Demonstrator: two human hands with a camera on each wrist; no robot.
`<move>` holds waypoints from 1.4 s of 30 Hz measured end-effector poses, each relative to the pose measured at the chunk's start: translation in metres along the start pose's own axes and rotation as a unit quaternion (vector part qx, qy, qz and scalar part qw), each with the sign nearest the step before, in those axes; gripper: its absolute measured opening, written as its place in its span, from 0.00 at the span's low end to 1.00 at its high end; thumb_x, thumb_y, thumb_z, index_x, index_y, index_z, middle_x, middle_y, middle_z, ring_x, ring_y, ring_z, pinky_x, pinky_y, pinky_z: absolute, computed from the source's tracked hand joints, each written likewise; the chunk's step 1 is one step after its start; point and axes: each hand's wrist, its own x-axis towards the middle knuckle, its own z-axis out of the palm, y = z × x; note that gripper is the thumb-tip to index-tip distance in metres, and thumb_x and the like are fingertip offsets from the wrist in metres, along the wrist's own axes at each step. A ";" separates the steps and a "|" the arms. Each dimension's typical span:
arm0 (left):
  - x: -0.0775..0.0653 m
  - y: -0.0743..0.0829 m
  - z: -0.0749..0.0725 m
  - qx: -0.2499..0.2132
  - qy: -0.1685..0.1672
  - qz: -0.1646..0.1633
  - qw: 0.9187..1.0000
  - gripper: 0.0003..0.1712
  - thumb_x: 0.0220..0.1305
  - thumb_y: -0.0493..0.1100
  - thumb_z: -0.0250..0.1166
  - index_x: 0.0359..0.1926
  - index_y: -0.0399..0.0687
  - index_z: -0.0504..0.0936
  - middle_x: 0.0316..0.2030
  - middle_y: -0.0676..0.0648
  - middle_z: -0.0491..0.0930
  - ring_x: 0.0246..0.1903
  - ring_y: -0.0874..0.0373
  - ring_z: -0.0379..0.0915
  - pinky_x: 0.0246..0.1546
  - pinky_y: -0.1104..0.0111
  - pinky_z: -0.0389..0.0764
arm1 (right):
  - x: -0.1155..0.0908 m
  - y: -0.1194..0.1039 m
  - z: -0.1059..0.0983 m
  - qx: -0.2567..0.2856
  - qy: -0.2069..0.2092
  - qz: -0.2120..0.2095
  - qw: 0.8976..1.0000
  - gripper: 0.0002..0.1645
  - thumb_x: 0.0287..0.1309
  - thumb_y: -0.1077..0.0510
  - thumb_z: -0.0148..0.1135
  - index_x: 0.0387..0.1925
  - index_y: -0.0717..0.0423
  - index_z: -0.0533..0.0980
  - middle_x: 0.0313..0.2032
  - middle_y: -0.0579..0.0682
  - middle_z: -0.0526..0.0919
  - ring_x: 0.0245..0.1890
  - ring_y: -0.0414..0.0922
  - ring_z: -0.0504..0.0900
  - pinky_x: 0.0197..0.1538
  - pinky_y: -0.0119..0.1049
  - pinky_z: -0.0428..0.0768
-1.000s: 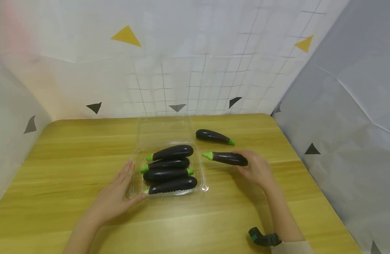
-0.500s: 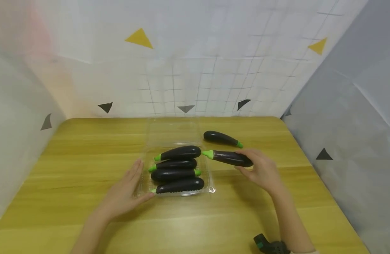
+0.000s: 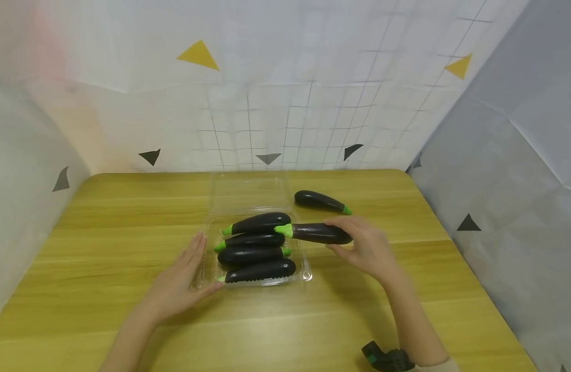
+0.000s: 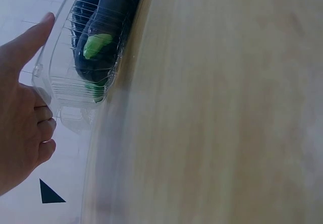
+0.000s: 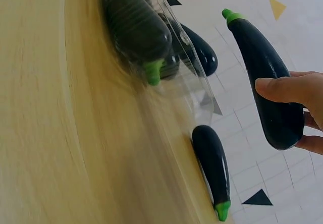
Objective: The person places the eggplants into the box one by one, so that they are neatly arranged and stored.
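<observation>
My right hand [image 3: 363, 247] grips an eggplant [image 3: 320, 233] by its rounded end, thumb on one side and fingers on the other. In the right wrist view this held eggplant [image 5: 270, 90] is clear of the table. Its green stem overlaps the right side of a clear plastic clamshell container [image 3: 305, 258] in the head view. Several dark eggplants [image 3: 257, 256] lie side by side in that container. My left hand [image 3: 175, 284] rests at the container's left front corner, fingers straight along the side and thumb along the front rim [image 4: 55, 67].
Another eggplant [image 3: 320, 201] lies on the wooden table [image 3: 276, 330] behind the right hand. The container's clear lid [image 3: 249, 191] stands open toward the back wall [image 3: 262, 108]. A black wrist device [image 3: 383, 356] is on the right forearm.
My right hand has carried the eggplant leftward, so its stem now overlaps the container. The left hand has stayed at the container's corner. The head view has shifted slightly.
</observation>
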 end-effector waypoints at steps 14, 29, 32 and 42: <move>0.001 -0.001 0.000 0.004 0.000 0.003 1.000 0.61 0.59 0.72 0.57 0.76 0.46 0.37 0.76 0.43 0.35 0.70 0.34 0.42 0.62 0.41 0.59 | 0.023 -0.025 0.025 0.014 -0.008 -0.056 0.998 0.33 0.37 0.54 0.81 0.50 0.46 0.79 0.44 0.45 0.85 0.45 0.45 0.83 0.42 0.41 0.83; 0.002 0.000 0.000 0.008 0.003 0.006 1.000 0.60 0.59 0.72 0.57 0.76 0.45 0.37 0.76 0.44 0.35 0.70 0.36 0.43 0.62 0.42 0.60 | 0.039 -0.049 0.057 0.037 -0.024 -0.075 0.996 0.29 0.44 0.48 0.77 0.51 0.45 0.79 0.47 0.44 0.84 0.43 0.42 0.83 0.24 0.29 0.77; 0.003 0.001 0.001 0.008 0.003 0.009 1.000 0.60 0.59 0.72 0.57 0.76 0.45 0.37 0.76 0.44 0.35 0.71 0.36 0.43 0.63 0.42 0.60 | 0.039 -0.049 0.060 0.032 -0.035 -0.070 0.996 0.29 0.45 0.48 0.76 0.51 0.44 0.79 0.47 0.43 0.84 0.44 0.41 0.83 0.24 0.29 0.77; 0.000 0.003 0.000 0.001 0.005 0.008 1.000 0.61 0.59 0.72 0.57 0.76 0.44 0.37 0.76 0.43 0.35 0.71 0.36 0.42 0.63 0.41 0.59 | 0.042 -0.053 0.070 0.005 -0.089 -0.066 0.994 0.30 0.47 0.46 0.75 0.53 0.44 0.79 0.48 0.43 0.83 0.41 0.41 0.83 0.19 0.24 0.68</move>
